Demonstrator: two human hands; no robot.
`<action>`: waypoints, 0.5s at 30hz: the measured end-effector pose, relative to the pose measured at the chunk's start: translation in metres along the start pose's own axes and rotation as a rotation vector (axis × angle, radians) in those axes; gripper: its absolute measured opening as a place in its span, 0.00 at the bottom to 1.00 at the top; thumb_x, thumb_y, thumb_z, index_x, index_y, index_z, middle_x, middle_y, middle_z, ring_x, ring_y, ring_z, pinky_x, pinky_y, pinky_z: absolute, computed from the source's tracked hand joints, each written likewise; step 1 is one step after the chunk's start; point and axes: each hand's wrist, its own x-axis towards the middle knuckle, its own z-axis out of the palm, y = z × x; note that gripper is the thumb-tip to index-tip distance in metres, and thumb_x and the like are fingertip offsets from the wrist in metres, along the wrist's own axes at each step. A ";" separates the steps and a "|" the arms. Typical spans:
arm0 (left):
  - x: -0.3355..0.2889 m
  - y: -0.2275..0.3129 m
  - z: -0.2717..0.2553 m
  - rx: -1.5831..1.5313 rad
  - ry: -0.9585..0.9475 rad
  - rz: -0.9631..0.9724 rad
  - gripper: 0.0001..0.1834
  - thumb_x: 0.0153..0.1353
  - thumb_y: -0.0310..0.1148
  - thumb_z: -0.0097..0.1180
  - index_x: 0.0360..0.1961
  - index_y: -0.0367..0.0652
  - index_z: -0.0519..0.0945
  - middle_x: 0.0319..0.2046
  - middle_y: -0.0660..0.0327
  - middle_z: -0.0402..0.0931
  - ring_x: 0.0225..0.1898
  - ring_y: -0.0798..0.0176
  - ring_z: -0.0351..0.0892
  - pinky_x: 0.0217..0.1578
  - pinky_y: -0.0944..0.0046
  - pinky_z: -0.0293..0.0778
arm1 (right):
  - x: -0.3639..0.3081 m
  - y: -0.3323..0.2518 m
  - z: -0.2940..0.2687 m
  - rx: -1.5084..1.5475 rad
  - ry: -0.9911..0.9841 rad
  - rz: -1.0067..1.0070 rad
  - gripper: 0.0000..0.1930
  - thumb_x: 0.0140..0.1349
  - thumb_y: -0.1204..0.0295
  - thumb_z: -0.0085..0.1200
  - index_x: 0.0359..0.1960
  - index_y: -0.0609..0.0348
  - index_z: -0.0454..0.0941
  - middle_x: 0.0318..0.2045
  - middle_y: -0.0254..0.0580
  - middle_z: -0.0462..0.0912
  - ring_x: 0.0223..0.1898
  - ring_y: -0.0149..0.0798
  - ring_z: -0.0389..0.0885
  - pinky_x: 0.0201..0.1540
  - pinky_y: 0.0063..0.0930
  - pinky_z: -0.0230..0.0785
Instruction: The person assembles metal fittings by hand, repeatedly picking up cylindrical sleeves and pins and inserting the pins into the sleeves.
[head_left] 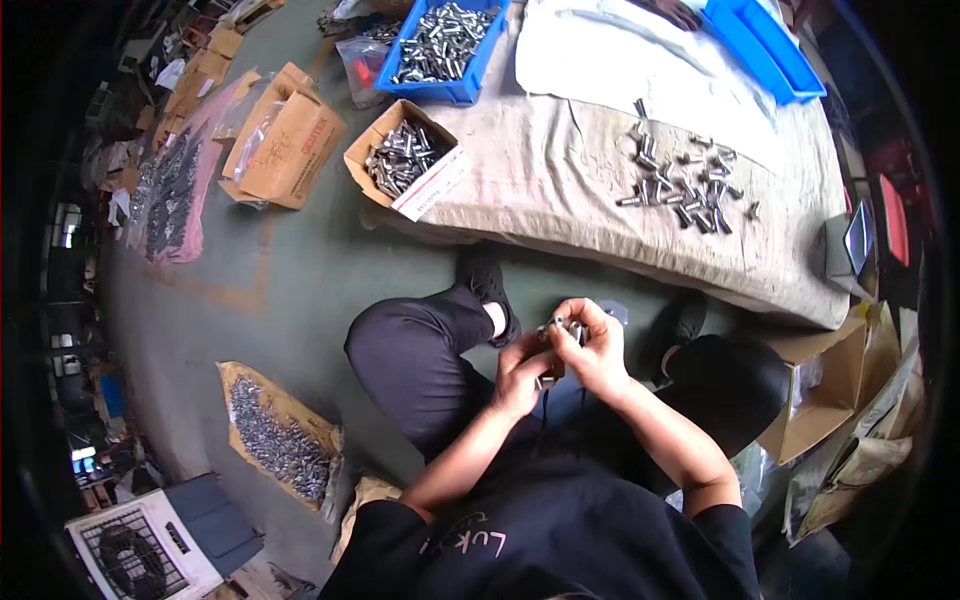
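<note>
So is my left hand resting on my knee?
No, the left hand and the right hand are close together, both holding small metal parts.

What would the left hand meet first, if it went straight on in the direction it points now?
The left hand points forward and rightward, so it would probably first meet the small metal parts between the hands, then the right hand. Depth is hard to judge here.

Red lettering (314, 137) marks 1 brown carton (297, 165), small print (427, 200) the white strip (434, 185) of 1 open box (362, 163), white letters (485, 543) the black shirt (570, 520).
</note>
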 end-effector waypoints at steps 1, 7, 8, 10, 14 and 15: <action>0.002 -0.015 -0.001 -0.140 0.072 -0.017 0.12 0.54 0.29 0.49 0.39 0.36 0.74 0.25 0.61 0.72 0.19 0.71 0.69 0.16 0.74 0.61 | 0.007 0.002 -0.004 0.061 0.030 0.091 0.05 0.51 0.74 0.55 0.29 0.60 0.73 0.22 0.28 0.74 0.26 0.22 0.71 0.32 0.16 0.65; 0.010 -0.059 -0.020 -0.757 0.050 -0.593 0.14 0.60 0.36 0.46 0.43 0.39 0.73 0.32 0.57 0.73 0.33 0.65 0.73 0.27 0.69 0.66 | 0.157 -0.011 -0.001 0.348 0.030 0.239 0.05 0.54 0.71 0.51 0.25 0.58 0.71 0.13 0.27 0.65 0.13 0.24 0.60 0.15 0.18 0.49; 0.010 -0.061 -0.021 -0.799 0.008 -0.604 0.15 0.60 0.37 0.46 0.45 0.42 0.73 0.33 0.57 0.73 0.34 0.63 0.73 0.30 0.66 0.67 | 0.192 -0.019 0.004 0.310 0.065 0.211 0.05 0.55 0.71 0.51 0.23 0.57 0.71 0.13 0.28 0.64 0.12 0.25 0.59 0.14 0.19 0.48; 0.010 -0.063 -0.021 -0.722 -0.004 -0.687 0.15 0.62 0.39 0.43 0.45 0.45 0.72 0.34 0.58 0.74 0.33 0.63 0.73 0.30 0.66 0.67 | 0.268 -0.042 0.018 0.381 0.060 0.131 0.10 0.56 0.69 0.51 0.18 0.52 0.69 0.12 0.29 0.63 0.10 0.27 0.55 0.12 0.21 0.46; 0.010 -0.058 -0.013 -0.484 0.021 -0.680 0.15 0.65 0.41 0.40 0.47 0.48 0.72 0.31 0.61 0.75 0.31 0.65 0.74 0.29 0.66 0.67 | 0.360 -0.096 0.034 0.499 0.102 0.117 0.10 0.58 0.66 0.50 0.20 0.48 0.66 0.14 0.27 0.62 0.13 0.25 0.58 0.14 0.19 0.49; 0.010 -0.056 -0.013 -0.455 0.018 -0.646 0.14 0.65 0.40 0.40 0.47 0.48 0.71 0.31 0.61 0.75 0.31 0.66 0.74 0.28 0.68 0.67 | 0.362 -0.100 0.035 0.451 0.101 0.110 0.10 0.59 0.66 0.50 0.21 0.48 0.66 0.14 0.27 0.63 0.13 0.25 0.58 0.14 0.19 0.50</action>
